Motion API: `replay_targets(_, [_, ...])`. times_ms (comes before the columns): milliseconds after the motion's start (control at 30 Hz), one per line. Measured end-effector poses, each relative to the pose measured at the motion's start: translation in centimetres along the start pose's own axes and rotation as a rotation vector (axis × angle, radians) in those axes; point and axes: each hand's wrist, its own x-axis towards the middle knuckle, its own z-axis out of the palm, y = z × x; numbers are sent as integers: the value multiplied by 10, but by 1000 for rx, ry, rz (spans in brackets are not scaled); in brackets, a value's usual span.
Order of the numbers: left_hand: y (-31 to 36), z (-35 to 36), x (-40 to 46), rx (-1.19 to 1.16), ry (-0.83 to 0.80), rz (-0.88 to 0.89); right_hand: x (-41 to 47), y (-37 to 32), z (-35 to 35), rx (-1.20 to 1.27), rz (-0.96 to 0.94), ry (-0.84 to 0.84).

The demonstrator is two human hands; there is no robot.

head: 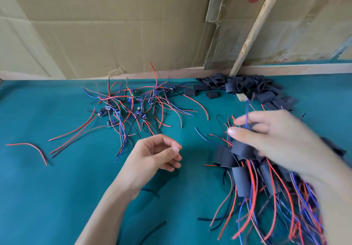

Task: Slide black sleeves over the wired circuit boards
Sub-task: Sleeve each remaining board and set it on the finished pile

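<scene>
The left hand (152, 155) hovers over the green tabletop (57, 187) with its fingers (171, 150) loosely curled toward the thumb, holding nothing that can be made out. Beyond those fingertips, farther up the tabletop, lies a tangle of bare circuit boards (125, 107) with red, blue and black wires trailing out in every direction; none of them wears a sleeve. Well off to the left of the hand lies a single loose red wire (32, 148).

The right hand (270, 136) is blurred, so its grip is hard to read: its fingers (245, 135) reach leftward, and a blue wire (247, 115) rises between them, apparently pinched, though I cannot tell for sure. Directly beneath and just below these fingers sits a heap of sleeved boards (242, 176), black tubes with red and blue wires fanning toward the lower right. Past the fingertips, toward the far edge of the tabletop, lies a pile of empty black sleeves (245, 87), a few strays lying apart at its left.

A wooden slat (257, 26) leans against a cardboard wall (114, 26) behind the tabletop, its foot just beside the sleeve pile
</scene>
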Motion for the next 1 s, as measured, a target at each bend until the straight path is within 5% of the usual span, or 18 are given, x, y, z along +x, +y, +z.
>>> replay_targets(67, [-1,-2,3,-14,81,-6,-4,-4,-27,-288,25,126])
replay_targets(167, [-2,-3,5,-1,163,-17,10,-28,-40,-258,-66,335])
replay_targets(233, [-3,-2,6,11,188,-15,31,-48,-21,-228,-192,233])
replay_targets(400, [-4,-3,7,28,208,-14,101,-84,82,-455,-313,-334])
replay_targets(533, [-6,-7,8,21,212,-23,131,-76,134,-597,-199,-366])
replay_targets(800, [-6,-8,12,-3,211,-42,127,-67,107,-444,-157,-217])
replay_targets(1000, [-4,-8,14,-238,192,-62,69,-60,59,149,-109,-218])
